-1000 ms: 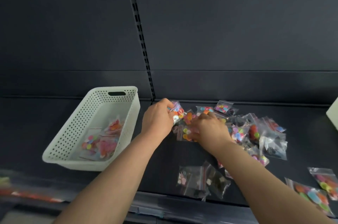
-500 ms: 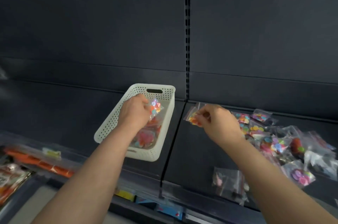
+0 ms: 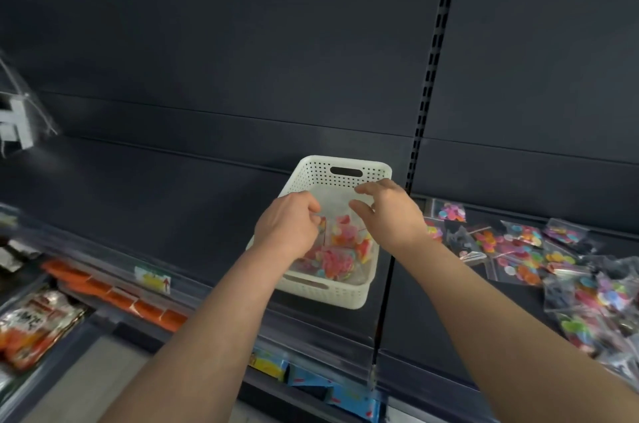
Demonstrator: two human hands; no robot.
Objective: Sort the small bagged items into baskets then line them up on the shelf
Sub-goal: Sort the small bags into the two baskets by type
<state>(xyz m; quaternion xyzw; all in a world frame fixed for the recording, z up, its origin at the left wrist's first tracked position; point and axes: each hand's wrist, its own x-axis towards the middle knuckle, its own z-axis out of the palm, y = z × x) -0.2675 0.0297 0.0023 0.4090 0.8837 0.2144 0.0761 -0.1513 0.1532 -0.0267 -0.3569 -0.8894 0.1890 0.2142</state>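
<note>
A white perforated basket [image 3: 345,165] stands on the dark shelf, with several small clear bags of coloured pieces [image 3: 340,251] lying inside it. My left hand [image 3: 287,227] hovers over the basket's left side, fingers curled, pinching the edge of a clear bag [image 3: 323,225]. Over the right side of the basket, my right hand [image 3: 389,211] has its fingers spread and holds nothing. A loose pile of more small bags [image 3: 525,246] lies on the shelf to the right of the basket.
The slotted upright [image 3: 428,76] splits the dark back panel just right of the basket. On the lower shelf sit orange packets [image 3: 114,294], snack bags [image 3: 31,325] and blue packets [image 3: 328,391]. A clear plastic holder [image 3: 20,118] hangs at far left.
Both hands came left from the pile to the basket. The right hand, which pinched a bag half a second ago, is now open above the basket. The camera view swung left.
</note>
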